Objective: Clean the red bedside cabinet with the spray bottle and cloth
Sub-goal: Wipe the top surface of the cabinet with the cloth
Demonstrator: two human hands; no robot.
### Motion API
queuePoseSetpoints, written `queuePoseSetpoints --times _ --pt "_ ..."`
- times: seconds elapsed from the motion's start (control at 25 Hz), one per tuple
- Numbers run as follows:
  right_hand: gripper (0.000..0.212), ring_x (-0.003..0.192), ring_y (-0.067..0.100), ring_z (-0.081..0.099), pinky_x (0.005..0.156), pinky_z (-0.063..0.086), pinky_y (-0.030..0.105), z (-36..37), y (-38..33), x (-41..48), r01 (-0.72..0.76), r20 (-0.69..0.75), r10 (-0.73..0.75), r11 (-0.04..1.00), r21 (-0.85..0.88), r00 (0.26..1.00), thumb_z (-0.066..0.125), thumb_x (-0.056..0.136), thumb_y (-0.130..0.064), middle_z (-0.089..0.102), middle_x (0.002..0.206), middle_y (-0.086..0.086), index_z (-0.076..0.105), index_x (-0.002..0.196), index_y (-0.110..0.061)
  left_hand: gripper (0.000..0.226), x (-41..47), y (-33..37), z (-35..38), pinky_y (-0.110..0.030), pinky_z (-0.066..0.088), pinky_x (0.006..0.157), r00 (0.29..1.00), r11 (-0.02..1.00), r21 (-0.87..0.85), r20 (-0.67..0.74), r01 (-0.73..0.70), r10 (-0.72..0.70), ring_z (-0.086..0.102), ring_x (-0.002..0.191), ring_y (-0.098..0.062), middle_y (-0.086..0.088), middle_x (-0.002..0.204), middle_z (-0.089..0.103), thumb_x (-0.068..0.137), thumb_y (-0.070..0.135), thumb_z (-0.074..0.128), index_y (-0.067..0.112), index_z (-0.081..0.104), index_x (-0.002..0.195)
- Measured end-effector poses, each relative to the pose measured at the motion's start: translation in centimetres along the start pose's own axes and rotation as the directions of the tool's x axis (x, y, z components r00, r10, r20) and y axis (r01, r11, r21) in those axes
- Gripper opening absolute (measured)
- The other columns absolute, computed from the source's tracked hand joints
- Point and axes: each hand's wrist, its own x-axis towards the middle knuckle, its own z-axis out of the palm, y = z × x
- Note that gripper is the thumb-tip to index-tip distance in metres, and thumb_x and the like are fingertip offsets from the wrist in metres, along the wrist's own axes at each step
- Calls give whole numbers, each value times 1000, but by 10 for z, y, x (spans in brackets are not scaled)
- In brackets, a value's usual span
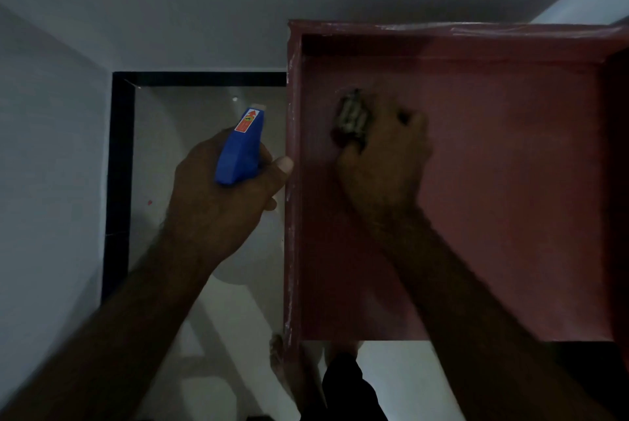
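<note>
**Inspector:** Where is the cabinet standing?

**Assessor:** It is standing at the right of the view, against the pale wall. Its red top is showing from above, with a raised lip running along the back and left edges. White scuffs are showing along the left lip.

**Inspector:** And the left hand?

**Assessor:** The left hand is gripping the blue bottle, fingers wrapping round it under the spray head, thumb lying just beside the cabinet's left lip. The bottle is hanging over the glossy floor, off the cabinet, nozzle pointing away from the person (a red label is showing on the spray head).

**Inspector:** The right hand?

**Assessor:** The right hand is lying on the cabinet top, in its left half, fingers curling over the cloth and holding it down on the red surface. The cloth is bunching out beyond the fingertips. That hand is showing blurred, so exact finger positions cannot be told.

**Inspector:** Anything else?

**Assessor:** A black skirting is running along the foot of the walls.
</note>
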Motion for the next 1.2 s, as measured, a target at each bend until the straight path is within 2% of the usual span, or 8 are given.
queuePoseSetpoints --times 0.12,0.2,0.32,0.4,0.56,0.8,1.0,1.2 --pt "67 118 35 52 94 47 47 3 -5 2 193 114 -192 981 2 975 61 70 -18 64 118 11 56 136 -24 19 2 0 -2 -19 49 62 1000 1000 -16 -16 -7 7 70 67 -6 0 80 69 89 36 70 20 61 90" --pt "66 115 38 56 93 49 51 -5 4 17 116 19 -116 993 -7 993 65 70 -12 65 115 12 58 135 -22 20 3 0 -4 -21 51 63 1000 1000 -18 -17 -1 1 70 66 -6 0 80 69 89 36 70 19 61 91" --pt "77 116 40 56 96 45 47 -3 2 29 -16 -81 16 1000 -5 997 66 70 -11 63 117 16 51 145 -19 24 7 -2 -9 -23 51 63 1000 1000 -2 -20 13 -13 70 67 -6 -1 80 70 88 38 70 16 62 94" --pt "78 118 42 55 98 44 49 7 -9 25 41 -43 -41 999 0 998 67 70 -12 61 121 19 49 146 -17 22 8 -2 -11 -23 50 62 1000 1000 -19 -26 15 -15 71 66 -6 -2 80 70 88 37 70 17 62 94" --pt "85 127 38 49 103 43 52 19 -21 36 178 104 -181 983 42 978 62 70 -13 62 132 15 41 153 -12 22 6 -1 -10 -10 49 56 999 1000 -31 -44 -1 0 71 67 -6 -1 78 69 88 35 71 15 63 92" --pt "72 105 25 69 86 56 46 32 -31 49 155 -73 -138 917 367 988 59 69 2 74 117 2 55 140 -7 23 1 -1 -8 -20 49 62 999 1000 -25 -33 -12 11 70 65 -5 -2 77 70 88 38 69 17 62 90" --pt "57 97 25 70 80 57 44 35 -31 52 162 -84 -140 915 369 987 58 67 3 74 106 4 63 122 -6 24 -12 -4 -13 -21 47 65 999 1000 -11 -33 -22 21 70 66 -6 -7 80 70 90 35 70 12 63 94" --pt "54 101 28 66 81 55 47 30 -23 48 248 -42 -247 918 311 968 58 68 3 72 107 7 62 121 -4 25 -34 -5 -15 -15 46 59 998 1000 -5 -52 -31 31 68 64 -1 -6 80 70 90 35 69 12 64 94"
